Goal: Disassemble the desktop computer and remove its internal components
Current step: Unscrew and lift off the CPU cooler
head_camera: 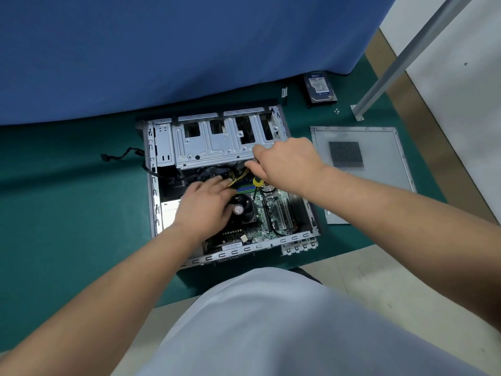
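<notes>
Computer case (230, 183) lies open on the green mat (67, 213) | left hand (206, 204), fingers relaxed and apart, rests over the CPU fan (242, 208), fingertips at the yellow cables (238, 176) | right hand (284, 161) curls around a yellow-handled screwdriver (258, 182) beside the drive cage (217, 142) | side panel (360, 169) and hard drive (320, 88) lie apart, right of the case.

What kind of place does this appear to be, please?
Probably a repair or training workbench: an opened computer case on a green mat, its side panel and a hard drive set aside.
</notes>
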`<state>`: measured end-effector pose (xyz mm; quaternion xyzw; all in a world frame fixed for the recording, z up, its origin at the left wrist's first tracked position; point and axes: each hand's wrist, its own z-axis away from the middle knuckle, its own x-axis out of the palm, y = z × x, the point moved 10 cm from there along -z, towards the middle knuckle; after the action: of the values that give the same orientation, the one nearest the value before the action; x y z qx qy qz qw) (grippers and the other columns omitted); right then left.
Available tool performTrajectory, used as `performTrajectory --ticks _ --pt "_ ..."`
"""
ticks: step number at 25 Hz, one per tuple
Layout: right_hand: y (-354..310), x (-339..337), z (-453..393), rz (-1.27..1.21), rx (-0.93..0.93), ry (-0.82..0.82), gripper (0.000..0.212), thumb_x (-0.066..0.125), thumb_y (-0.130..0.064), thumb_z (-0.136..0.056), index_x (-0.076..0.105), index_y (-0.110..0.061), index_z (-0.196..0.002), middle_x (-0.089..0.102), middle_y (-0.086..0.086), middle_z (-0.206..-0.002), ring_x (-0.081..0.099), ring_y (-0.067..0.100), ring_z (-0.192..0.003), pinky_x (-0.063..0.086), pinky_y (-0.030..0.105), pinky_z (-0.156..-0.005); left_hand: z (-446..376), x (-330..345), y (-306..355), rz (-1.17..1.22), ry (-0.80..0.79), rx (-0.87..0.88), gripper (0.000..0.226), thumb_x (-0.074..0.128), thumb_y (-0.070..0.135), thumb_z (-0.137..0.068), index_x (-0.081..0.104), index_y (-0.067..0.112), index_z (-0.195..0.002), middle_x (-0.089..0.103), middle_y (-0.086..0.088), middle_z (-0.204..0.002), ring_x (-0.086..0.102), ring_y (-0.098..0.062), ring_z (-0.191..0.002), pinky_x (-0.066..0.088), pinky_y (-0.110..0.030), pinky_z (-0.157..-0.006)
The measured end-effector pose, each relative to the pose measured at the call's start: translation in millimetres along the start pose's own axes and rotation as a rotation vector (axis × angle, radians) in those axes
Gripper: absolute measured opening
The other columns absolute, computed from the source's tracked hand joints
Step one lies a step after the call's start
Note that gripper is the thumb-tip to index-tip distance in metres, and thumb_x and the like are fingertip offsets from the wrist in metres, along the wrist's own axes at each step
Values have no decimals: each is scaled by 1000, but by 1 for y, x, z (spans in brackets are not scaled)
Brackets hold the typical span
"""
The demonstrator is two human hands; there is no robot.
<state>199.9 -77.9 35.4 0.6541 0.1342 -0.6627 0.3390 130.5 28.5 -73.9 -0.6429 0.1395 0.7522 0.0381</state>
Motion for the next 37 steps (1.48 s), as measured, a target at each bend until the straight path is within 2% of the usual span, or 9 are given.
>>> performTrajectory --ticks 5,8,13,18,20,23,26,33,37 --pt "-6 6 6 -256 -326 -283 37 57 -35 -101 54 -21 -136 61 1 -124 58 26 -113 53 44 -91 28 -19 -70 15 201 -256 54 39 49 -106 39 29 -156 28 -1 -168 19 -21 -157 16 -45 -125" --pt "1 9 7 -364 -193 -309 37 54 -43 -100 52 -27 -134 62 0 -105 61 27 -100 54 41 -76 32 -10 -77 -7 181 -317 62 21 55 -106 31 28 -160 22 0 -170 12 -17 -159 8 -41 -128" --pt "3 0 1 -86 154 -119 53 25 -67 -103 46 -19 -108 37 0 -60 35 22 -51 22 28 -46 32 -13 -76 -18 202 -320 61 22 53 -104 37 27 -158 30 -1 -168 18 -17 -157 9 -41 -127" --pt "-15 14 3 -229 -85 -339 11 57 -12 -98 47 -14 -104 56 5 -97 58 28 -80 50 41 -64 32 -15 -75 -20 201 -324 61 24 51 -103 36 27 -158 30 -2 -168 18 -18 -157 10 -41 -127" --pt "-10 15 6 -213 -111 -412 30 57 -3 -91 58 -17 -118 55 3 -112 60 27 -94 54 41 -75 32 -15 -75 -18 202 -325 61 25 50 -103 36 27 -158 29 -2 -168 18 -18 -157 10 -41 -128" --pt "-5 15 9 -439 10 -419 29 56 -35 -99 55 -23 -125 61 2 -109 60 27 -100 53 41 -76 33 -15 -75 -12 210 -328 61 27 49 -103 37 27 -158 30 -2 -168 18 -18 -157 10 -41 -128" --pt "19 15 10 -248 333 -302 69 22 -74 -99 51 -16 -124 52 2 -86 59 32 -86 34 35 -54 33 -16 -75 -20 213 -330 61 27 48 -103 36 27 -158 29 -3 -168 18 -18 -157 10 -41 -128" --pt "-26 13 7 -268 -227 -379 32 54 -27 -102 49 -24 -134 54 3 -121 61 29 -102 54 45 -81 34 -14 -76 -21 219 -330 59 31 47 -103 37 27 -158 31 -3 -167 19 -19 -157 10 -41 -128" --pt "3 8 4 -214 92 -225 60 29 -65 -102 51 -19 -133 58 2 -82 58 26 -72 46 36 -56 34 -14 -76 -27 220 -329 59 30 47 -103 37 27 -158 31 -3 -167 19 -19 -157 11 -42 -128"
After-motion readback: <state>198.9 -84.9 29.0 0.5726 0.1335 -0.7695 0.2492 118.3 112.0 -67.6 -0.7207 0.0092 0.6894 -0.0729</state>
